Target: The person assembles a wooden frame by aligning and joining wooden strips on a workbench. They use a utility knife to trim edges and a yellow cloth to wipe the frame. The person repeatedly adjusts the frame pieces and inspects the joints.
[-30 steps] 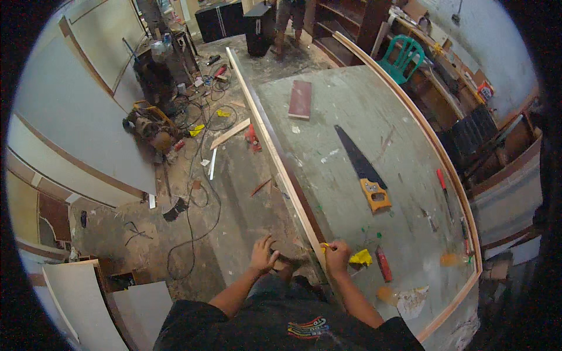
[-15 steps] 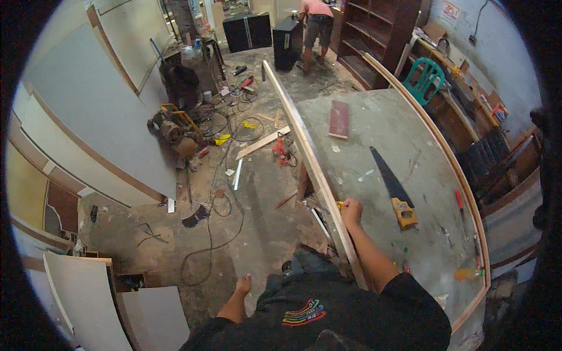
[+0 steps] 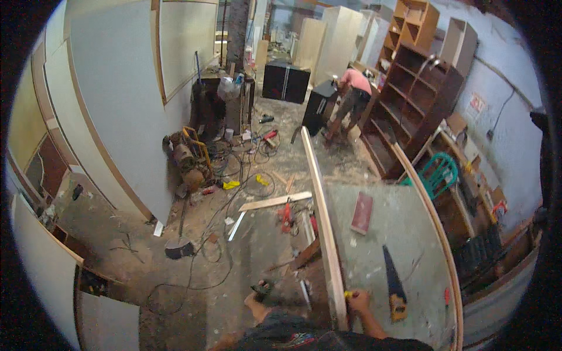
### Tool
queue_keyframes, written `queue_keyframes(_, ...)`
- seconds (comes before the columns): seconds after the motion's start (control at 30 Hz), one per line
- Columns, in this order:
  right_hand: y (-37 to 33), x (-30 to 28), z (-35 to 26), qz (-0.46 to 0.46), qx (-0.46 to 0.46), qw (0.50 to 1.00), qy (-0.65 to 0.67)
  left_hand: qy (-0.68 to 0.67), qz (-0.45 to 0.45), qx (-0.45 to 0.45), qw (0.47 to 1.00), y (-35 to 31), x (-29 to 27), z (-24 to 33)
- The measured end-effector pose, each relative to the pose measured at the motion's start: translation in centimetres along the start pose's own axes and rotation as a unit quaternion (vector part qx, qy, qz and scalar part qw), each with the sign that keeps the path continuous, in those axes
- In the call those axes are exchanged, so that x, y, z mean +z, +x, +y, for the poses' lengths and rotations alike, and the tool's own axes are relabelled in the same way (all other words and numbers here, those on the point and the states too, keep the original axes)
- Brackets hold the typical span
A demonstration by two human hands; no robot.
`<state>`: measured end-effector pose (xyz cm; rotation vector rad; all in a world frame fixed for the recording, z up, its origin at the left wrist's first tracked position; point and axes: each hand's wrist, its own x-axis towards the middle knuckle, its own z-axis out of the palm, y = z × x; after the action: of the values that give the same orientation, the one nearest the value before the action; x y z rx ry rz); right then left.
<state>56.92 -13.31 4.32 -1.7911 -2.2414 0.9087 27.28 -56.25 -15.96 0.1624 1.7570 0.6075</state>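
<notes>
Pale wood strip (image 3: 328, 240), long, straight, narrow, runs near to far along left edge of grey-green counter (image 3: 374, 251); far end juts past counter's far edge. Right hand (image 3: 358, 302) just right of strip's near part, fingers curled closed on small yellow object (image 3: 349, 295), kind too small to tell. Left hand (image 3: 227, 340) blurred at near edge; cannot tell grip. Counter surface open between strip and saw (image 3: 395, 289); reddish board (image 3: 362, 213) farther off. Raised wooden edging (image 3: 436, 225) bounds right side.

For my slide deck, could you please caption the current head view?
Right hand holding a yellow item beside a long wooden strip, handsaw nearby.
</notes>
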Motion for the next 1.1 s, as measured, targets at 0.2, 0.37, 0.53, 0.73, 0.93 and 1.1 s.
queue_keyframes(0.2, 3.5, 1.5, -0.7, 0.073, -0.046, 0.994, 0.071, 0.051, 0.065, 0.047, 0.995, 8.1, -10.1, 11.6)
queue_keyframes(0.37, 6.0, 1.2, -5.0, 0.079, -0.049, 0.995, 0.043, 0.175, 0.151, 0.093, 0.968, 13.9, -20.0, 18.8)
queue_keyframes(0.53, 9.4, 1.2, -9.9, 0.077, -0.049, 0.993, 0.08, 0.27, 0.173, 0.268, 0.908, 18.4, -22.1, 35.7)
queue_keyframes(0.73, 17.1, 3.1, -14.8, 0.13, -0.076, 0.986, 0.079, 0.076, 0.075, 0.474, 0.874, 21.7, -13.8, 58.9)
queue_keyframes(0.93, 25.7, 4.5, -20.4, 0.148, -0.061, 0.985, 0.059, -0.137, 0.046, 0.422, 0.895, 30.2, -8.9, 74.5)
queue_keyframes(1.1, 35.1, 4.6, -27.7, 0.142, -0.102, 0.984, 0.038, -0.313, -0.005, 0.337, 0.888, 34.7, -10.5, 84.3)
